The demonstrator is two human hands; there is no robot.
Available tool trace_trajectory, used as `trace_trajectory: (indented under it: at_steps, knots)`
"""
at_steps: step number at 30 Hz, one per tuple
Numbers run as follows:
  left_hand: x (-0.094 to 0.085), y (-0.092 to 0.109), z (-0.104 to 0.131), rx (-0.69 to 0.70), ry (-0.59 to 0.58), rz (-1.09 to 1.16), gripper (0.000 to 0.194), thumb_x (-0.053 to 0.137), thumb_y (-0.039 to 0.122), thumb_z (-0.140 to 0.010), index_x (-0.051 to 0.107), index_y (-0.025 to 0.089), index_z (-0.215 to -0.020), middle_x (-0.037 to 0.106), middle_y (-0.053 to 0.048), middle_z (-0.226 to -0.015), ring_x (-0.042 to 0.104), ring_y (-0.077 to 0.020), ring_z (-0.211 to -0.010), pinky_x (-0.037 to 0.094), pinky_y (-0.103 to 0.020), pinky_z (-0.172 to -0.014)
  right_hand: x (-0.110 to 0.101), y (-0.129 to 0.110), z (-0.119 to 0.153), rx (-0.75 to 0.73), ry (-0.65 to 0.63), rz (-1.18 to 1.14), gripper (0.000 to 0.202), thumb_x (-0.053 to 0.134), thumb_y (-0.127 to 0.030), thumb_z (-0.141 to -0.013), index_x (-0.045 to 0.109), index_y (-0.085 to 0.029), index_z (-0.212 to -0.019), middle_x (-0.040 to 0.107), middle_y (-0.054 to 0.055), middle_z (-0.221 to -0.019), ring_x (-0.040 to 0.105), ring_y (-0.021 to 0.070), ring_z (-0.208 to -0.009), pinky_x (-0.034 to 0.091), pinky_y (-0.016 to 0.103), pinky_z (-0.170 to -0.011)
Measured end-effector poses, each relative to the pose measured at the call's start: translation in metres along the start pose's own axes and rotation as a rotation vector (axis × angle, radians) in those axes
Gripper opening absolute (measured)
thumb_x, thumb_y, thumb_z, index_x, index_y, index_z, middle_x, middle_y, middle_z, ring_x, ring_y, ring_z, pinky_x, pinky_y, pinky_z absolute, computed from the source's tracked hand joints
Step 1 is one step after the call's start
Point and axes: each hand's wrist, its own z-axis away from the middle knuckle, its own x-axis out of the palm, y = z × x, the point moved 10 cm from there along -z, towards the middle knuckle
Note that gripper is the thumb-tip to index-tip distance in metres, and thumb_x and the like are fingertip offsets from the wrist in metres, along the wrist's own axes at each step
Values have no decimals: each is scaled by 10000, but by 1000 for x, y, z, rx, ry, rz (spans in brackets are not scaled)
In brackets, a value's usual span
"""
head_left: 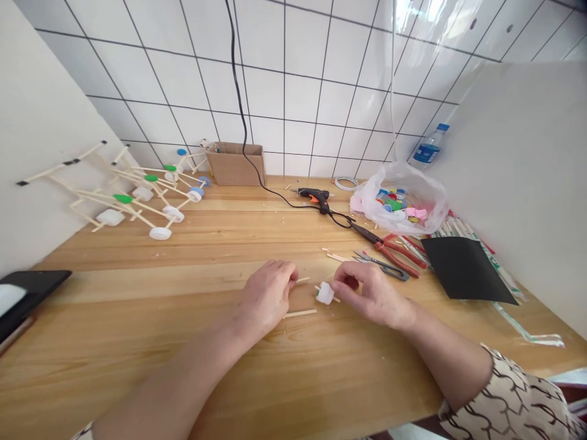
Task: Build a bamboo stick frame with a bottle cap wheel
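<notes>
My left hand [271,292] is closed, its fingertips pinching a short thin wooden stick [302,280] that points to the right. Opposite it, my right hand [373,293] has thumb and forefinger closed at the edge of a white bottle cap [325,293]. Short pieces of stick jut out on both sides of this cap, and a bit of green shows at its left. Just below the hands, another wooden stick [300,313] lies flat on the wooden table [257,379]. The right hand's other fingers are curled and partly hidden.
Behind the right hand lie snips [385,266], red-handled pliers [385,244] and a glue gun [316,197] with its cord. A plastic bag [367,211] holds coloured caps. Black card [468,269] lies right. Stick-and-cap models [137,201] stand left, near a cardboard box [236,165].
</notes>
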Motion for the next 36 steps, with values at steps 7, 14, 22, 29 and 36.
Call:
trace_trajectory:
  at_steps: [7,14,22,29,36]
  knots:
    - [3,2,0,26,2,43,220,437,70,-810,605,205,-763,670,-53,-803,586,-219,-806,443,-330,-711,2,8,0,14,-69,-209,325,467,-34,-754,611,-159,-1017,650,64,-878,555,143,-718,471,274,-650]
    - [2,4,2,37,11,25,203,439,119,-827,595,210,-734,663,-48,-791,597,-217,-797,455,-322,-696,19,-6,4,-153,-192,-153,432,499,7,-778,614,-215,-1131,615,70,-991,584,170,-863,495,310,-765]
    - [3,8,5,59,8,7,205,432,103,-848,600,192,-771,649,-57,-802,589,-225,-807,441,-318,-700,21,-11,2,-184,-161,-52,261,558,-65,-812,613,-159,-1049,605,67,-904,578,162,-792,494,288,-716]
    - [6,9,4,82,6,95,271,413,72,-854,652,196,-890,650,-58,-879,585,-215,-865,451,-318,-761,23,-13,4,-216,-165,-33,272,539,-54,-814,583,-172,-1055,602,73,-932,571,175,-828,487,299,-729]
    - [8,8,6,72,-16,109,331,416,26,-834,684,198,-925,629,-43,-828,581,-193,-824,452,-294,-719,23,-12,4,-219,-170,-23,229,539,-55,-814,580,-157,-1016,601,82,-937,563,179,-833,480,305,-733]
